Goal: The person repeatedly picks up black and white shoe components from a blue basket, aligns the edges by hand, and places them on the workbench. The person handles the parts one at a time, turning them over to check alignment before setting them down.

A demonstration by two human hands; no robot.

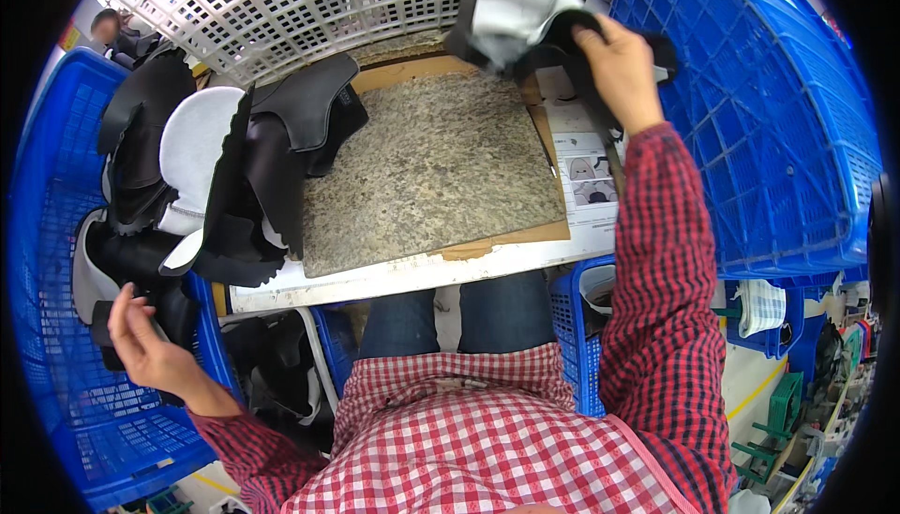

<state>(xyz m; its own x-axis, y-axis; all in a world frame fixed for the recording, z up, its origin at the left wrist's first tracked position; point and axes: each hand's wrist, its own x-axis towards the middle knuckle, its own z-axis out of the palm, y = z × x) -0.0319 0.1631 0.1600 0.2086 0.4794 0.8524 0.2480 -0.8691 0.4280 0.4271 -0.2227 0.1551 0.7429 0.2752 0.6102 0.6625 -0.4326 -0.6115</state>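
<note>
At the far right of the work surface my right hand (619,69) is closed on a black shoe upper with a silvery-white lining (525,13), lifted beside the white basket; part of it is blurred. My left hand (155,350) is at the left, its fingers stretched out and apart, next to black shoe uppers (141,242) in the blue crate. More black shoe uppers (291,120), one with white lining (202,144) facing up, are piled on the left of the table. A mottled grey-brown board (431,158) lies in front of me.
A white plastic basket (272,8) stands at the back. Blue crates rise at the left (56,158) and right (778,148). Printed sheets (591,177) lie under the board's right side. Dark pieces (272,355) hang below the table edge. Another person (117,36) is at the far left.
</note>
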